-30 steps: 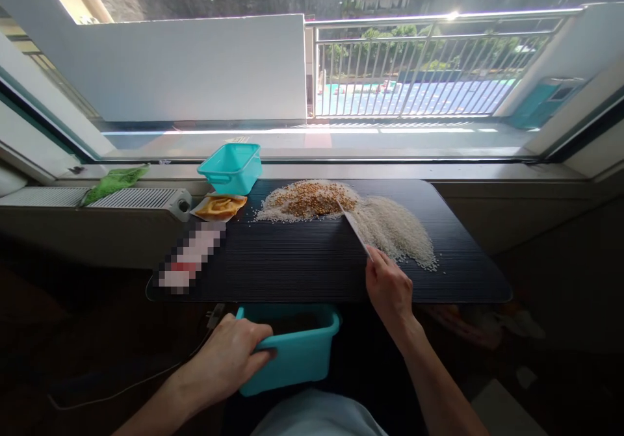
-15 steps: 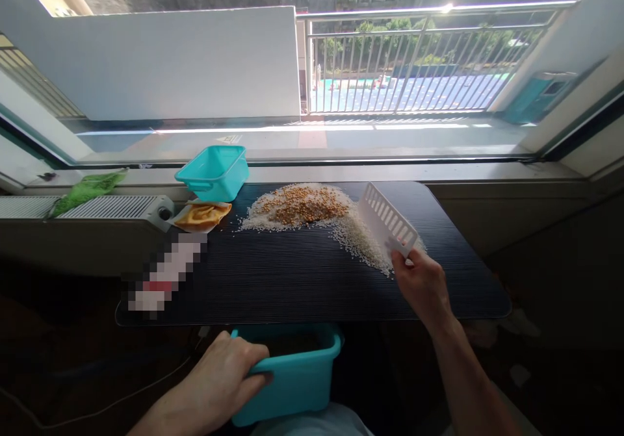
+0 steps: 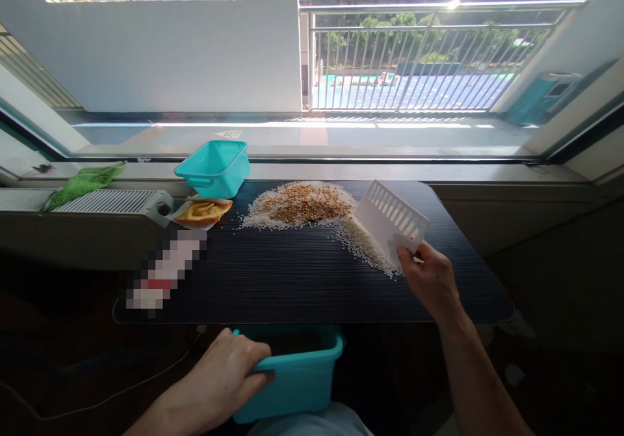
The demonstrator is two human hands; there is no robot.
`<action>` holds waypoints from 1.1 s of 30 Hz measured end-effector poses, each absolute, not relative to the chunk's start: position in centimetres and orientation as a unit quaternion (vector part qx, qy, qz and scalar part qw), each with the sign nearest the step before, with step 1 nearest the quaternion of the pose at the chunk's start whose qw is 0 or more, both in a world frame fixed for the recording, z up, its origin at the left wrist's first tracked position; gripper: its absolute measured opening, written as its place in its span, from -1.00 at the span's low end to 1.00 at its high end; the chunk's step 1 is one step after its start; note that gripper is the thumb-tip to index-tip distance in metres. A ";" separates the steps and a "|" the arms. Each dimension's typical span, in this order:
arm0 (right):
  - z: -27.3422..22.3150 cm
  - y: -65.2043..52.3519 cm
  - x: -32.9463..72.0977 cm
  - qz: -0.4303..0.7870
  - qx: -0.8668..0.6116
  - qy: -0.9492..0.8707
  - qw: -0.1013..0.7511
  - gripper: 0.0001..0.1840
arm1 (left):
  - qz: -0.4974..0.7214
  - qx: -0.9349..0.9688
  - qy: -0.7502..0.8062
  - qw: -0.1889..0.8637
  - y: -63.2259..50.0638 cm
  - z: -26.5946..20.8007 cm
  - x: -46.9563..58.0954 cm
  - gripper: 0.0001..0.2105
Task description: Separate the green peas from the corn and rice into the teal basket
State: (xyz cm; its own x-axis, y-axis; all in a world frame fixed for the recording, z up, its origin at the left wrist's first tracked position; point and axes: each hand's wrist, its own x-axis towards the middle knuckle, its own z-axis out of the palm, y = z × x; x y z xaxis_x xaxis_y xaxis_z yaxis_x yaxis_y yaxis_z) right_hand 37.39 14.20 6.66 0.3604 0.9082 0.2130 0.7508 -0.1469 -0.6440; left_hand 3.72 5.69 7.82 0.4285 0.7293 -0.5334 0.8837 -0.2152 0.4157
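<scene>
My right hand [image 3: 431, 277] grips the near end of a white slotted plastic panel [image 3: 383, 218], thumb on its face. The panel stands tilted along the right side of a band of white rice [image 3: 363, 244], its lower edge at the grains. The rice joins a larger heap to the left, topped with yellow-orange kernels [image 3: 305, 202] that look like corn or soybeans. My left hand [image 3: 234, 368] is closed over the left rim of a turquoise bin [image 3: 297, 384] below the table's front edge. Shadow hides what lies inside the bin.
A second turquoise basket [image 3: 217, 173] stands by the sill at the table's back left. Near it lies a yellow-orange cloth or packet [image 3: 202, 213]. A blurred-out strip is on the dark table [image 3: 273, 286] at left. Green cloth [image 3: 85, 184] rests on the radiator [image 3: 117, 210].
My right hand has shifted slightly right, and the white panel has tilted to show more of its face. My left hand still holds the bin's rim.
</scene>
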 end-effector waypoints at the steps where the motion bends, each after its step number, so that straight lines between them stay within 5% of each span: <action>1: 6.7 14.2 37.4 0.116 -0.749 -0.553 0.346 -0.69 | -0.112 0.772 0.522 0.345 5.7 7.9 3.7 -0.72; 10: 6.4 14.2 37.2 0.171 -0.717 -0.553 0.389 -0.69 | -0.124 0.780 0.519 0.327 5.9 7.6 3.8 -0.75; 17: 6.1 15.9 36.8 0.110 -0.748 -0.558 0.343 -0.65 | -0.122 0.779 0.519 0.331 5.8 7.8 3.9 -0.75; 33: 5.2 13.9 33.4 0.195 -0.663 -0.634 0.347 -0.61 | -0.138 0.774 0.519 0.335 6.0 8.3 4.0 -0.77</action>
State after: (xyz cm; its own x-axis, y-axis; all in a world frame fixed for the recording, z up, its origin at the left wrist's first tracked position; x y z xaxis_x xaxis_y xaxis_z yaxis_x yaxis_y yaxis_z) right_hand 33.41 13.85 5.16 0.1210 0.9759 0.1816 0.7055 0.0442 -0.7073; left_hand 4.03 6.01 8.27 0.4232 0.7113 -0.5612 0.8961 -0.2371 0.3752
